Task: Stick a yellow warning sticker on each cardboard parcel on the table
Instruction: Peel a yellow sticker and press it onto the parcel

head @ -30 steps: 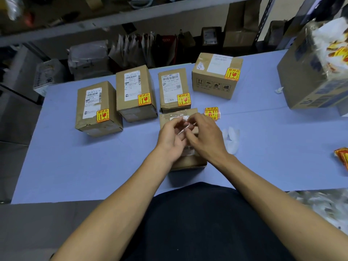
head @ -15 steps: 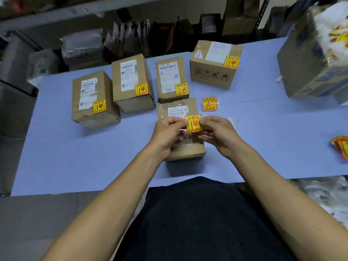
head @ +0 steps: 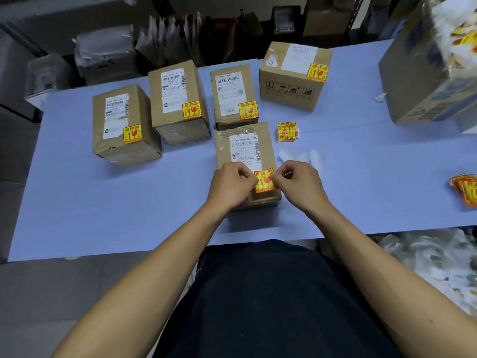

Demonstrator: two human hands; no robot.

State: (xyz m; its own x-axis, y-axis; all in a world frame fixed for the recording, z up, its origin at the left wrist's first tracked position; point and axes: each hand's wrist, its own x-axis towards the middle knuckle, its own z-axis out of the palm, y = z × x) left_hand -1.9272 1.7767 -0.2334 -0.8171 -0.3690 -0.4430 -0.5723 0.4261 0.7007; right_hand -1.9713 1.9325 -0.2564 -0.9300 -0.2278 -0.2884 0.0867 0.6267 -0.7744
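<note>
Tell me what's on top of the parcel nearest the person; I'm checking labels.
On the nearest parcel: a white shipping label and a yellow sticker, pinched by the left hand and right hand. The hands cover the sticker's side edges.

Dim, even overhead light; soft shadows, edges bowed (corners blurred).

A yellow-and-red warning sticker [head: 263, 180] lies over the near corner of the nearest cardboard parcel [head: 245, 151].
</note>
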